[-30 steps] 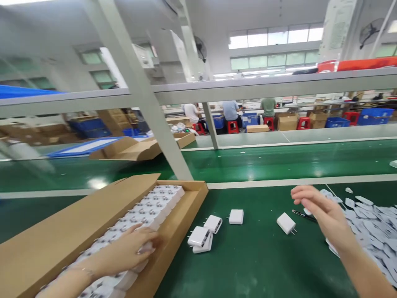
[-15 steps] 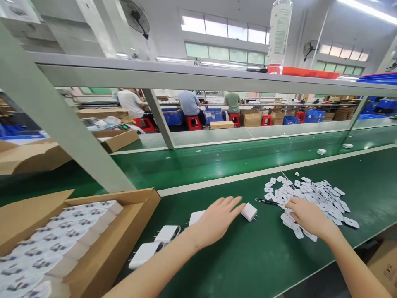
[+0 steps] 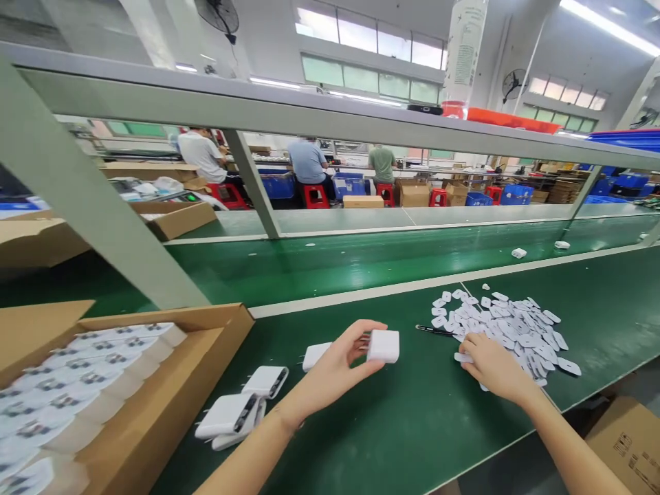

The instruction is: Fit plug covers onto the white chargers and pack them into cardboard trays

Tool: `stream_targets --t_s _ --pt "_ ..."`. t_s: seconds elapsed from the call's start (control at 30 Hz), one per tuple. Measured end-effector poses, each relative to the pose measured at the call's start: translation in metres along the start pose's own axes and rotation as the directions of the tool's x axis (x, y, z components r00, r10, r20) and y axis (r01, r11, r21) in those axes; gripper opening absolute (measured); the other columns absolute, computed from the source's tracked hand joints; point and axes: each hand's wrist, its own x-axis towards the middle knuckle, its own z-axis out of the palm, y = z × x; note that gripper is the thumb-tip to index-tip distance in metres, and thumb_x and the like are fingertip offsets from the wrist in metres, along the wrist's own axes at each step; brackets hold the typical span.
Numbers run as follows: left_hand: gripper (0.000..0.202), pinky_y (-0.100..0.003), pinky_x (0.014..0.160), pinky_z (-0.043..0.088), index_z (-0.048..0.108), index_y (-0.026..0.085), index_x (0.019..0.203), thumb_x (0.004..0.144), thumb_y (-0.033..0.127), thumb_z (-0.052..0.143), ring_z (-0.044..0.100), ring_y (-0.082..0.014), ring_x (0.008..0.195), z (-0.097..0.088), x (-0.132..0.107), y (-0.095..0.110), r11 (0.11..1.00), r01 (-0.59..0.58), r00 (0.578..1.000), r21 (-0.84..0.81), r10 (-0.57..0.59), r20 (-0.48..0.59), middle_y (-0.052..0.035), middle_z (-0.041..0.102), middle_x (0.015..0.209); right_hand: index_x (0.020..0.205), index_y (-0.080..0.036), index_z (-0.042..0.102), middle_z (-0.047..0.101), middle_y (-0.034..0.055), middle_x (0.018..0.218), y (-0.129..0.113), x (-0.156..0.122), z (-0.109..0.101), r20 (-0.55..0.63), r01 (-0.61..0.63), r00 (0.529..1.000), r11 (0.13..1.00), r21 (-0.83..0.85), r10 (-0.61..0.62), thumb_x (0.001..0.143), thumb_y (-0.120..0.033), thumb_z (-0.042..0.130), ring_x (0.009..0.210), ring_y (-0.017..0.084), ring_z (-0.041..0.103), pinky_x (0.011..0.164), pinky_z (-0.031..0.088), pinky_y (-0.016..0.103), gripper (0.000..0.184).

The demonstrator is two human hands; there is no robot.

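My left hand (image 3: 337,364) holds a white plug adapter (image 3: 383,346) just above the green bench, fingers and thumb closed round it. My right hand (image 3: 489,366) rests palm down at the near edge of a heap of small white labels (image 3: 508,326), fingertips curled on one of them. Another white adapter (image 3: 313,355) lies partly behind my left hand. Two or three more adapters (image 3: 242,405) lie stacked near the cardboard box (image 3: 170,405), which holds rows of white adapters (image 3: 62,395).
A black pen (image 3: 433,331) lies left of the label heap. A grey frame post (image 3: 97,206) slants up behind the box. Two loose white adapters (image 3: 518,253) sit on the far belt. Several people sit on red stools (image 3: 314,196) at the back. A carton (image 3: 626,443) stands at lower right.
My left hand left the box, reached right and picked the white adapter up off the bench. My right hand came down onto the label heap. The view swung to the right.
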Motion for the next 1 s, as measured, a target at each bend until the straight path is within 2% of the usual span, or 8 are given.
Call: stream_targets --t_s 0.07,0.2,0.3,0.43,0.6,0.73,0.87,1.0 --pt "0.036 -0.023 0.073 0.047 0.048 0.024 0.110 0.077 0.023 0.064 0.056 -0.0151 0.087 -0.009 -0.029 -0.003 0.907 0.057 0.995 -0.418 -0.088 -0.056 -0.0033 0.054 0.101 0.090 -0.018 0.059 0.060 0.0083 0.096 0.003 0.003 -0.001 0.005 0.041 0.999 0.998 0.057 -0.042 0.082 -0.015 0.051 0.091 0.024 0.057 0.078 0.045 0.035 0.012" --pt "0.047 -0.018 0.070 0.045 0.061 0.023 0.102 0.059 0.023 0.080 0.054 -0.0135 0.084 -0.010 -0.065 -0.006 0.641 0.010 0.959 -0.767 -0.222 -0.174 -0.0026 0.055 0.102 0.101 -0.023 0.056 0.060 0.0054 0.102 -0.015 0.012 -0.011 0.035 0.048 0.997 0.916 0.398 -0.067 0.086 -0.025 0.046 0.090 0.020 0.057 0.074 0.047 0.032 0.017" --pt "0.051 -0.023 0.074 0.047 0.064 0.022 0.100 0.053 0.021 0.083 0.057 -0.0157 0.083 -0.005 -0.068 -0.006 0.462 -0.019 0.949 -0.887 -0.271 -0.162 -0.0027 0.058 0.098 0.107 -0.028 0.054 0.059 0.0027 0.104 -0.049 0.022 -0.024 0.027 0.059 0.995 0.785 0.617 -0.096 0.087 -0.034 0.048 0.086 0.017 0.057 0.073 0.048 0.030 0.021" --pt "0.050 -0.023 0.074 0.047 0.065 0.021 0.100 0.054 0.021 0.083 0.059 -0.0153 0.080 0.000 -0.055 -0.010 0.355 -0.048 0.959 -0.934 -0.246 -0.142 -0.0035 0.063 0.092 0.105 -0.029 0.060 0.059 0.0019 0.099 -0.098 0.036 -0.036 -0.087 0.162 0.984 0.588 0.793 -0.153 0.081 -0.034 0.059 0.083 0.016 0.055 0.075 0.047 0.028 0.024" --pt "0.047 -0.022 0.081 0.046 0.063 0.017 0.109 0.065 0.028 0.079 0.060 -0.0165 0.090 0.007 -0.047 -0.025 0.303 -0.057 0.966 -0.951 -0.223 -0.129 -0.0070 0.066 0.097 0.102 -0.024 0.065 0.060 0.0042 0.092 -0.128 0.064 -0.024 -0.214 0.224 0.974 0.164 0.961 -0.080 0.080 -0.035 0.062 0.077 0.015 0.055 0.066 0.047 0.027 0.024" --pt "0.049 -0.036 0.096 0.042 0.059 0.019 0.112 0.067 0.024 0.078 0.056 -0.0221 0.104 0.007 -0.051 -0.034 0.384 0.039 0.971 -0.922 -0.232 -0.055 -0.0066 0.060 0.111 0.102 -0.023 0.066 0.061 0.0038 0.086 -0.135 0.080 0.003 -0.219 0.219 0.976 -0.050 0.975 0.008 0.081 -0.037 0.061 0.067 0.012 0.054 0.062 0.047 0.027 0.025" --pt "0.037 -0.034 0.084 0.049 0.051 0.025 0.105 0.074 0.018 0.069 0.055 -0.0193 0.100 0.009 -0.055 -0.034 0.628 0.115 0.967 -0.770 -0.249 -0.059 -0.0040 0.057 0.109 0.103 -0.022 0.066 0.064 0.0048 0.088 -0.134 0.082 0.024 -0.097 0.097 0.995 -0.104 0.990 0.003 0.080 -0.036 0.063 0.073 0.015 0.058 0.074 0.049 0.033 0.026" --pt "0.034 -0.023 0.066 0.050 0.046 0.026 0.099 0.074 0.012 0.063 0.057 -0.0145 0.082 0.016 -0.054 -0.033 0.828 0.241 0.900 -0.506 -0.386 -0.203 -0.0003 0.056 0.096 0.101 -0.022 0.065 0.063 0.0038 0.083 -0.132 0.079 0.030 -0.048 0.049 0.999 -0.083 0.995 0.016 0.079 -0.033 0.065 0.069 0.014 0.058 0.071 0.050 0.032 0.025"
